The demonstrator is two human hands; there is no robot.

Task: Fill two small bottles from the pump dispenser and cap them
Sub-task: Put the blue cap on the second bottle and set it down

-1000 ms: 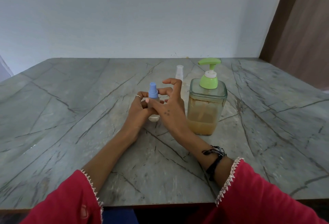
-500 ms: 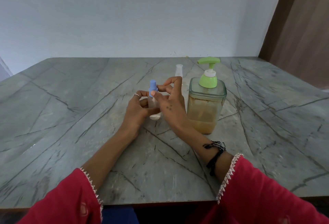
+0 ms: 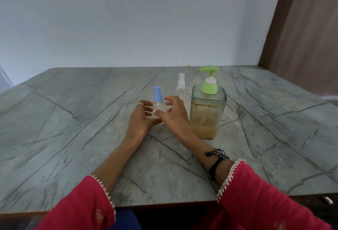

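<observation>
The small clear bottle with the blue spray cap stands upright on the grey marble worktop, its long axis vertical and the blue cap pointing straight up. It is between the 2 hands. The left hand is at its left side, and the fingers curl around the lower body of the bottle and seem to hold it; a ring is on 1 of them. The right hand is at the right side of the bottle with its fingers spread and loosely bent, the thumb reaching in front of the bottle body; I cannot tell if it touches the bottle. Behind the right hand stands the second small clear bottle, with a white spray cap, also upright with the cap pointing up. Just beside it, to the right, stands the square glass pump dispenser with a green pump head; brownish liquid fills its lower part. The spout points to the left.
</observation>
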